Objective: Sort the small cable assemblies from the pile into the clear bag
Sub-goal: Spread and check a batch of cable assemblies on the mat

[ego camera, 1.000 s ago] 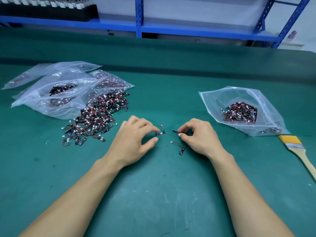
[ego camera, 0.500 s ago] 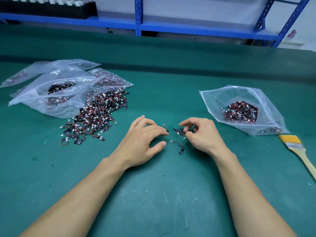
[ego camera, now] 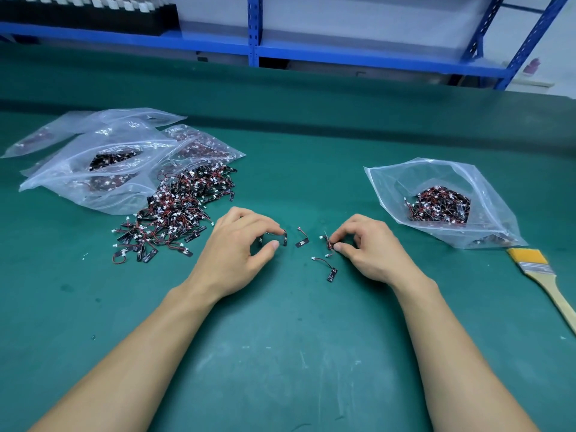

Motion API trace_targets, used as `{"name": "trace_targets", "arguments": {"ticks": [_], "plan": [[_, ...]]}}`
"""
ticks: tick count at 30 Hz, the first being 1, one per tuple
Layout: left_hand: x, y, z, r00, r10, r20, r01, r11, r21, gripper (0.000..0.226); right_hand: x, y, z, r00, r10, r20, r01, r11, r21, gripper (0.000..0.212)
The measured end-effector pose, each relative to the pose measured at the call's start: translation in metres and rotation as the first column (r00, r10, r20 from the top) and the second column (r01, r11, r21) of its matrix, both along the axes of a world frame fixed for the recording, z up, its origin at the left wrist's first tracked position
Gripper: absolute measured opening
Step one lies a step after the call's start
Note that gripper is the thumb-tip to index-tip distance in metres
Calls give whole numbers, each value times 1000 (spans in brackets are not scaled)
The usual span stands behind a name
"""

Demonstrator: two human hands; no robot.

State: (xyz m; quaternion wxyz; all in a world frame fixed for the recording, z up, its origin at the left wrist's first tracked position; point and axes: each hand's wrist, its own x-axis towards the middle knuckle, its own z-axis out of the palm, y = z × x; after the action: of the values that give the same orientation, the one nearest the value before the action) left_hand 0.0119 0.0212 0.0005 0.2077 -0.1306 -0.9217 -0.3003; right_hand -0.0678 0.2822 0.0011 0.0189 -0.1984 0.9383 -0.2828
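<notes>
**Where the Cable Assemblies Lie While Both Hands Pinch**

While both forearms are extended over the green table mat (ego camera: pixel 280 353), the left hand (ego camera: pixel 237 244) is held with its fingers curled. A black-tabbed assembly (ego camera: pixel 285 238) is pinched between its forefinger and thumb, with the tab standing nearly upright on the mat. The right hand (ego camera: pixel 371 247) is likewise curled. A red-wired assembly (ego camera: pixel 328 243) is pinched between its thumb and forefinger, and a white connector protrudes toward the left hand. The two hands are held apart.

Between the hands, a loose assembly (ego camera: pixel 302 242) is seen lying flat on the mat, touched by neither hand. A second loose assembly (ego camera: pixel 331 272) is located near the right thumb, on the side closer to the person. Its wire is curved, and its black tab is turned toward the person.

The pile (ego camera: pixel 177 210) of unsorted assemblies is spread on the mat to the left of the left hand, near it but not touching it. On its far-left side the pile is bordered by a stack of filled bags (ego camera: pixel 93 169), laid flat.

The clear bag (ego camera: pixel 486 194) is placed to the right of the right hand, well apart from the pile. A dark heap of assemblies is contained in it. A paintbrush (ego camera: pixel 542 272) with yellow bristles is laid just beside the bag's near right corner. Blue shelving (ego camera: pixel 254 26) is seen beyond the far edge of the table.
</notes>
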Motion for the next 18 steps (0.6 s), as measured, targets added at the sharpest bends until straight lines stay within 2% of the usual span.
{"name": "trace_targets", "arguments": {"ticks": [4,10,14,18], "plan": [[0,-1,0,1000,-1,5,1,1000,14,16,-1,5,0,1000,24,13,-23,998,-51,22],[1,-1,1,1000,-4,7,4,1000,27,16,0,6,5,999,34,-1,-34,999,-37,18],[1,0,2,1000,-9,5,9,999,35,15,2,8,10,998,58,17,-57,997,-60,33],[2,0,2,1000,-12,7,12,999,43,15,3,6,13,997,52,61,-43,988,-148,42]]}}
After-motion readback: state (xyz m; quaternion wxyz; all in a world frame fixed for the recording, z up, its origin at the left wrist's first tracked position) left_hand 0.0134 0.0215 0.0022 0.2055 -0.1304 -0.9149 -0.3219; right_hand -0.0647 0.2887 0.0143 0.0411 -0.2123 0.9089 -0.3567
